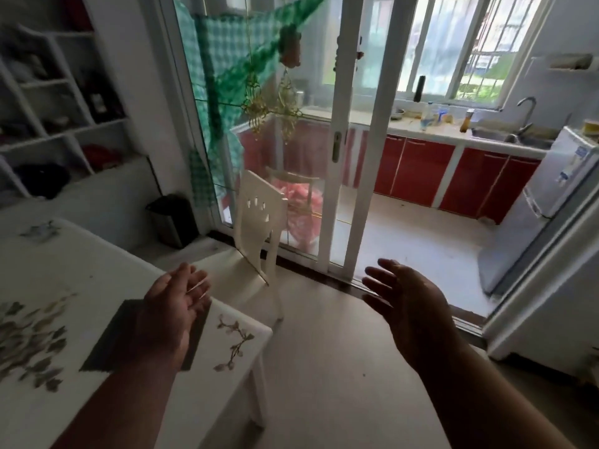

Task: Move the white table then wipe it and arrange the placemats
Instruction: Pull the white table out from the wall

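The white table [107, 280] with a leaf pattern fills the lower left. A dark grey placemat [111, 338] lies on it near its right corner, partly hidden by my left forearm. My left hand [176, 298] hovers palm up above the table's right edge, fingers relaxed and holding nothing. My right hand [408, 299] is raised over the floor to the right of the table, fingers spread, holding nothing.
A white chair [259, 222] stands just past the table's corner, in front of a sliding glass door [356, 140]. A dark bin [171, 222] sits by the wall. Beyond the door are red kitchen cabinets [418, 170] and a small fridge [538, 202]. Bare floor [337, 367] lies right of the table.
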